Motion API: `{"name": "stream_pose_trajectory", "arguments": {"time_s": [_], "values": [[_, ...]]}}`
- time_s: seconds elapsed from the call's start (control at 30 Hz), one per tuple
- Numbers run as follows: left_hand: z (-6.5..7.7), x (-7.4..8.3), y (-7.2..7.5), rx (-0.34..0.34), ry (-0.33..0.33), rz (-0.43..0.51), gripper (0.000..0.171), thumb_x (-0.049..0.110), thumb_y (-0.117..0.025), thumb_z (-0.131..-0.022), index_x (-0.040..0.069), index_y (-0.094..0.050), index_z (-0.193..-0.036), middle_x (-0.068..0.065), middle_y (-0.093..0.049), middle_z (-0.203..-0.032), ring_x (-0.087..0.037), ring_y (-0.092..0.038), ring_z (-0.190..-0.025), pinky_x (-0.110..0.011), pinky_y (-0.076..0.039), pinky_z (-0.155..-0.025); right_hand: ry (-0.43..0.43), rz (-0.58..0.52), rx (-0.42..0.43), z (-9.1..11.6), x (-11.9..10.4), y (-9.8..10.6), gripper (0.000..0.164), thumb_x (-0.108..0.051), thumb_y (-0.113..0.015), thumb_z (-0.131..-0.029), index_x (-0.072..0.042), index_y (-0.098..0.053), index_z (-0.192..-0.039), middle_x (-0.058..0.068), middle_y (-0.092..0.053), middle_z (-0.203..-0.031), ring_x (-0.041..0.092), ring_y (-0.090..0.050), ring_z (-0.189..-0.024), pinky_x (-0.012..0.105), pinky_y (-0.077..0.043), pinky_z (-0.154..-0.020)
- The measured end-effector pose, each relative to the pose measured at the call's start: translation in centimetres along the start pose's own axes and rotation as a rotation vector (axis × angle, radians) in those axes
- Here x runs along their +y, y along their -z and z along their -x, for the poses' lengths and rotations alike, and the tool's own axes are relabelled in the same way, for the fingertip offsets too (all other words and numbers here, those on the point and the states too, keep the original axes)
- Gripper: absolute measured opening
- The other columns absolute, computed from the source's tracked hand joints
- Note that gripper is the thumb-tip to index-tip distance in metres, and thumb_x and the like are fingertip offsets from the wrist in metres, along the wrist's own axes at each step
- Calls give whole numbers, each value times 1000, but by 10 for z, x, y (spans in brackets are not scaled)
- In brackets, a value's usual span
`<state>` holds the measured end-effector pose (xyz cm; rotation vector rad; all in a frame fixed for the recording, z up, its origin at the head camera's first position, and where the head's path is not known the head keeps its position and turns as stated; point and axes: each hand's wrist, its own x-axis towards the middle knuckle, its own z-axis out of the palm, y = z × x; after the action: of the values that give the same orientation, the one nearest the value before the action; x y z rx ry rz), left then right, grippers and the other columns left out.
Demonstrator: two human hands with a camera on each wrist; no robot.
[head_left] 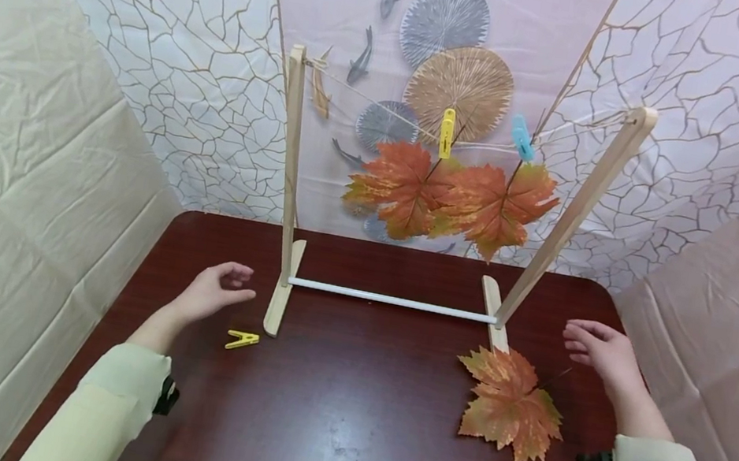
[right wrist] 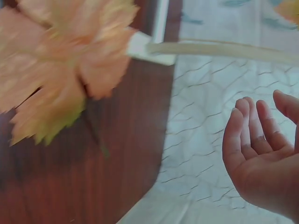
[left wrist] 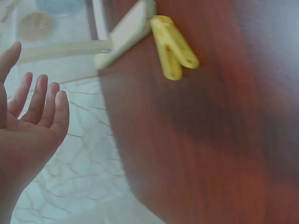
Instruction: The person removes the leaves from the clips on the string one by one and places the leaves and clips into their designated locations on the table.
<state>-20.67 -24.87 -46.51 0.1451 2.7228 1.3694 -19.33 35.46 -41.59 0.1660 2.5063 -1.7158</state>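
Note:
My left hand (head_left: pixel 211 292) hovers over the table's left side, fingers relaxed and holding nothing. Just below it in the head view lies a yellow clothespin (head_left: pixel 242 340), also seen as a yellow clothespin (left wrist: pixel 173 49) in the left wrist view. On the right, my right hand (head_left: pixel 602 353) is raised with loosely bent fingers and nothing in it. An orange maple leaf (head_left: pixel 511 407) lies on the table beside that hand, partly over the rack's right foot. Two more leaves hang from the string, one by a yellow clothespin (head_left: pixel 447 132), the other by a blue clothespin (head_left: pixel 523 138).
A wooden rack has a left post (head_left: pixel 291 163), a right post (head_left: pixel 575 221) and a white crossbar (head_left: pixel 391 300). Its string (head_left: pixel 381 104) sags between the post tops. Patterned cloth walls surround the dark red table (head_left: pixel 344 402).

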Motion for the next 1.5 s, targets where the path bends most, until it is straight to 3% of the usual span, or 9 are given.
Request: {"name": "stream_pose_trajectory", "arguments": {"time_s": [0.1,0.27,0.53,0.7,0.9,1.13,1.5], "values": [[-5,14,4,0,-45,24,44,20,-70,-84,-2,-56,-120,-22,-60,-120,-36,-57,-109,-46,-47,-94,27,-70,-7,-1,-15,-3,22,-21,-53,-95,-37,-60,-83,-24,-64,-77,-5,-62,-69,16,-53,-61],[-15,41,11,-17,-89,68,45,19,-69,-85,-2,-54,-123,-23,-59,-122,-35,-56,-110,-47,-44,-97,75,-132,-11,-3,-40,-12,15,-21,-57,-93,-34,-64,-87,-21,-66,-79,-3,-63,-70,16,-53,-62],[-29,84,17,-73,-123,51,47,17,-67,-86,-3,-52,-125,-24,-56,-125,-35,-54,-114,-47,-43,-97,112,-202,-8,-5,-70,-30,10,-19,-61,-91,-28,-64,-92,-20,-66,-82,-2,-64,-71,15,-53,-62],[-37,112,22,-81,-154,65,47,19,-67,-86,1,-52,-126,-20,-57,-125,-32,-54,-116,-45,-44,-97,130,-207,-14,-7,-88,-42,11,-19,-61,-91,-21,-58,-101,-21,-63,-89,-3,-63,-74,15,-53,-64],[-42,147,25,-86,-213,96,46,16,-67,-86,3,-52,-127,-18,-56,-125,-30,-53,-115,-43,-45,-95,171,-160,-30,-10,-109,-55,17,-23,-63,-90,-22,-57,-106,-20,-65,-88,-4,-63,-77,14,-52,-66],[-49,181,27,-100,-252,121,47,16,-68,-85,4,-51,-128,-16,-55,-127,-28,-52,-117,-42,-45,-97,217,-167,-66,-13,-133,-71,46,-24,-64,-89,0,-50,-126,-18,-65,-92,-1,-63,-78,16,-53,-67],[-60,227,26,-94,-327,138,46,16,-68,-85,6,-52,-127,-15,-56,-126,-26,-54,-115,-40,-44,-96,253,-122,-110,-18,-167,-94,48,-23,-60,-92,0,-47,-132,-18,-65,-96,-1,-62,-82,17,-53,-68]]}}
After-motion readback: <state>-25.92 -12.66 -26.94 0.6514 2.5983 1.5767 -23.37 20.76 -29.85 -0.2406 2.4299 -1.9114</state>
